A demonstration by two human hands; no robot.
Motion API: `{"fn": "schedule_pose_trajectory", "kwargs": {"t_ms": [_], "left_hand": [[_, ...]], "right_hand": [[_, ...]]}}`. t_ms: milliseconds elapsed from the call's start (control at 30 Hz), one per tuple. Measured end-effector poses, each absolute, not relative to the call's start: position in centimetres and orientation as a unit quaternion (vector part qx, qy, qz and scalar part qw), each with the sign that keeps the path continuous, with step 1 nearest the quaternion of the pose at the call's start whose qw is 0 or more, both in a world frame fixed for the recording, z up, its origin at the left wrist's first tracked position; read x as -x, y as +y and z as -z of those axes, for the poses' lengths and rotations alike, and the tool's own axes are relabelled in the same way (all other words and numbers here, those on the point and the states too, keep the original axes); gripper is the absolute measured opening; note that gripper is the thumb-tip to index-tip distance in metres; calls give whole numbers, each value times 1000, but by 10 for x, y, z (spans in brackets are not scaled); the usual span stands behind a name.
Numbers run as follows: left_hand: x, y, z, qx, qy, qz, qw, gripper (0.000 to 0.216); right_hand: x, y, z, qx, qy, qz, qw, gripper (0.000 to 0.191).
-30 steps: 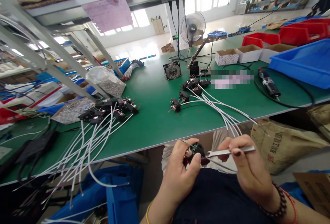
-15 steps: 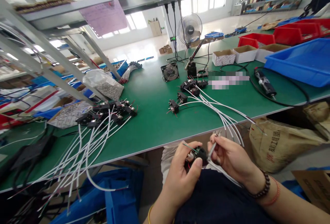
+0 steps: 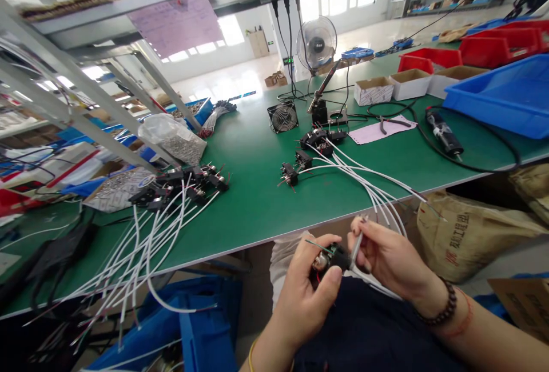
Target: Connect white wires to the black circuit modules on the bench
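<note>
Just past the table's near edge, above my lap, my left hand (image 3: pixel 306 286) grips a small black electrical part (image 3: pixel 338 256) between thumb and fingers. A round metal piece and green and red wires show on it. My right hand (image 3: pixel 388 252) is closed on a slim silver tool (image 3: pixel 357 246), which looks like tweezers, its lower end beside the part's right side. A white cable (image 3: pixel 375 286) runs from near the part to below my right hand. How the tool meets the part is too small to make out.
Black parts with white cables lie in a left pile (image 3: pixel 184 186) and a middle group (image 3: pixel 319 142) on the green table (image 3: pixel 253 206). A soldering iron (image 3: pixel 326 83), small fan (image 3: pixel 283 118), pliers (image 3: pixel 384 126), electric screwdriver (image 3: pixel 444 132) and blue tray (image 3: pixel 497 103) stand behind.
Both hands have shifted slightly right with the part and tool. The silver tool has become more upright beside the part. The piles on the table lie as before.
</note>
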State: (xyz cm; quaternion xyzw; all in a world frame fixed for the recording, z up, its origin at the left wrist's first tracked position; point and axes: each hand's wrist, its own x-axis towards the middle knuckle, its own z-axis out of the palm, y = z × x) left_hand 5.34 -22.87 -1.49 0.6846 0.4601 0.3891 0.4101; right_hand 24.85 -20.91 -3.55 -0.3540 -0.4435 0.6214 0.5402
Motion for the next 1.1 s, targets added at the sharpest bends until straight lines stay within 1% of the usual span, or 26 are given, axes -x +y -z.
{"fn": "schedule_pose_trajectory", "kwargs": {"t_ms": [33, 67, 167, 233, 367, 400, 433, 467, 500, 533, 600, 633, 700, 800, 867, 933, 1000, 1033, 1100], "left_hand": [[-54, -229, 15, -686, 458, -389, 411, 39], [-54, -229, 14, -684, 465, -388, 407, 38], [-55, -228, 15, -671, 500, -381, 393, 35], [-56, -228, 16, -670, 513, -376, 383, 34], [-56, -228, 18, -670, 532, -363, 370, 32], [-56, -228, 19, -669, 536, -360, 369, 32], [-56, -229, 19, -667, 538, -360, 368, 32], [-55, -229, 19, -667, 535, -363, 369, 33], [-55, -229, 19, -670, 525, -369, 375, 34], [-54, -230, 19, -674, 507, -377, 382, 36], [-54, -231, 19, -686, 463, -392, 401, 39], [-54, -231, 19, -689, 448, -396, 410, 39], [-55, -231, 19, -683, 446, -401, 416, 38], [-56, -230, 20, -665, 481, -397, 409, 35], [-56, -230, 21, -665, 499, -389, 396, 34], [-57, -229, 21, -668, 513, -380, 383, 32], [-58, -228, 21, -668, 527, -371, 372, 31], [-58, -228, 21, -667, 532, -368, 369, 32], [-58, -228, 20, -666, 541, -361, 365, 32]], "right_hand": [[-248, -206, 37, 352, -416, -651, 528, 46], [-248, -205, 38, 350, -415, -646, 537, 46], [-252, -212, 35, 345, -476, -527, 614, 37], [-256, -221, 29, 339, -566, -413, 628, 27], [-257, -234, 23, 306, -747, -195, 557, 21], [-256, -235, 23, 295, -769, -163, 544, 21], [-255, -234, 24, 289, -774, -158, 541, 21], [-253, -232, 26, 296, -756, -189, 552, 22], [-252, -228, 28, 313, -713, -263, 570, 25], [-251, -224, 31, 331, -649, -361, 582, 29], [-249, -213, 36, 349, -509, -543, 570, 36], [-249, -208, 38, 350, -462, -596, 556, 39], [-251, -202, 41, 346, -433, -621, 553, 43], [-256, -207, 37, 348, -451, -548, 613, 40], [-259, -216, 30, 344, -538, -439, 633, 31], [-260, -226, 24, 330, -660, -299, 606, 23], [-258, -233, 20, 312, -749, -192, 552, 22], [-257, -235, 19, 307, -773, -158, 532, 22], [-256, -237, 20, 302, -789, -135, 518, 23]]}}
